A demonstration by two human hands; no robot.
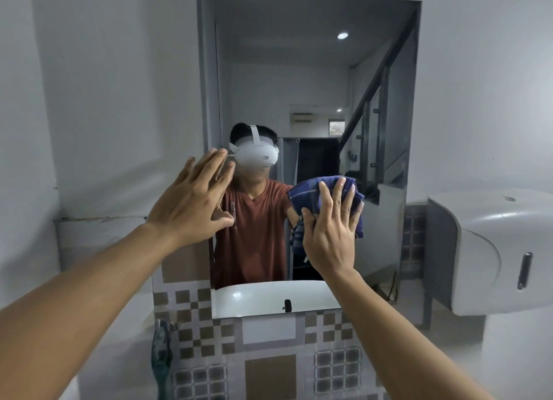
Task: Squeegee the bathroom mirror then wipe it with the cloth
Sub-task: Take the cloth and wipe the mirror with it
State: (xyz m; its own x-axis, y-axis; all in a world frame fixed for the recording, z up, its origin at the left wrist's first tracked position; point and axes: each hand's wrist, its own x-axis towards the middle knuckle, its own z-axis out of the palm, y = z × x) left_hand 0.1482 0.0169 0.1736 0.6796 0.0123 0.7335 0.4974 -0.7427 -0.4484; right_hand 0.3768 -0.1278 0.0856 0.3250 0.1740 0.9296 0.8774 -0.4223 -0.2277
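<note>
Hands are both raised to the tall rectangular wall mirror [314, 79] with its grey frame. The right hand [330, 232] lies flat with fingers spread, pressing a bunched dark blue cloth with thin pale stripes [311, 196] against the glass at the mirror's right side, about mid-height; the cloth shows above and to either side of the fingers, and a fold of it hangs below the palm. The left hand [191, 199] is open and holds nothing, its fingers fanned and its palm toward the mirror's left edge; I cannot tell whether it touches the surface. Below the mirror, the wall carries brown and white checkered tiles [194, 318]. A dark green long-handled tool [161, 354] stands near the lower left, blurred, beside the tiles. To the far right, a white plastic dispenser [490, 250] is mounted on the wall. Reflected in the glass is a person in a rust-coloured shirt.
</note>
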